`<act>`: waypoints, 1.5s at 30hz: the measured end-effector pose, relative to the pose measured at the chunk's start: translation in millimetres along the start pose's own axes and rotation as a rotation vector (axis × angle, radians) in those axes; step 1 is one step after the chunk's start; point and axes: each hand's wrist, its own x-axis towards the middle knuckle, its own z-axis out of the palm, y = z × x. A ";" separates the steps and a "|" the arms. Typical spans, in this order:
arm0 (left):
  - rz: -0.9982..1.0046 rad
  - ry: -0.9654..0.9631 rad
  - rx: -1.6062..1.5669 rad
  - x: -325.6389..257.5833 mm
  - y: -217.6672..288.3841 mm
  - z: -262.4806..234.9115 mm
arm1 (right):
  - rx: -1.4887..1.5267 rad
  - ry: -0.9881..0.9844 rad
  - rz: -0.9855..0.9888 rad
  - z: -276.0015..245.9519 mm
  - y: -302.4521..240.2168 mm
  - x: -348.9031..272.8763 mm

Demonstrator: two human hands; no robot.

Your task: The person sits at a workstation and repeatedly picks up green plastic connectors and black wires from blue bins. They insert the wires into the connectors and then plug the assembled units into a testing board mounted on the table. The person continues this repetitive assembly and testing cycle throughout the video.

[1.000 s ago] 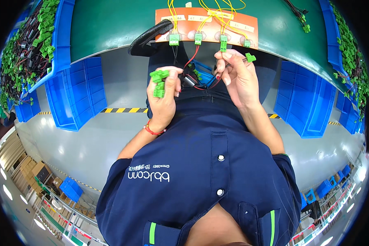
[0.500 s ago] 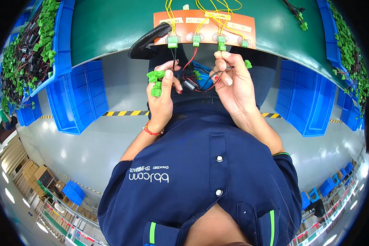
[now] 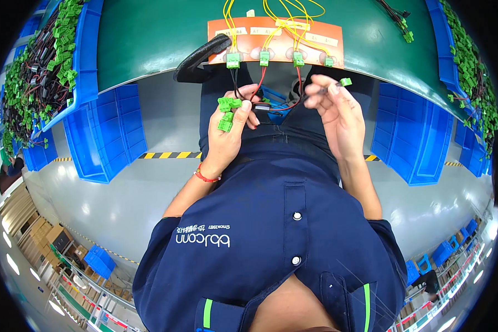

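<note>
My left hand is closed around several green plug connectors with black and red wires. My right hand pinches a black wire, its fingers a little blurred; a green connector sticks out just beyond them. Ahead of both hands, an orange board lies at the table edge with a row of green sockets. The left socket carries black wires. Red wires run from the second socket and the third socket toward a small dark cylinder between my hands. The rightmost socket has no wire hanging toward me.
Yellow wires loop over the board. A black strap-like piece lies across its left edge. Blue bins of green-ended wire harnesses flank the green table. More harnesses lie at its far right. Blue crates stand below.
My right hand has left the third socket and moved right, with a green connector beside its fingers. My left hand has shifted slightly right, still holding its green connectors.
</note>
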 end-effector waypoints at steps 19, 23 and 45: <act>-0.189 -0.124 0.066 -3.3 -25.9 -9.0 | -0.039 -0.034 0.058 5.2 -9.4 18.9; -0.236 -0.192 -0.041 -1.0 -16.7 -6.6 | -0.047 -0.034 0.057 6.9 -9.1 19.4; -0.130 -0.251 -0.267 -0.8 15.1 26.3 | -0.502 -0.671 0.477 -39.2 -34.9 -10.2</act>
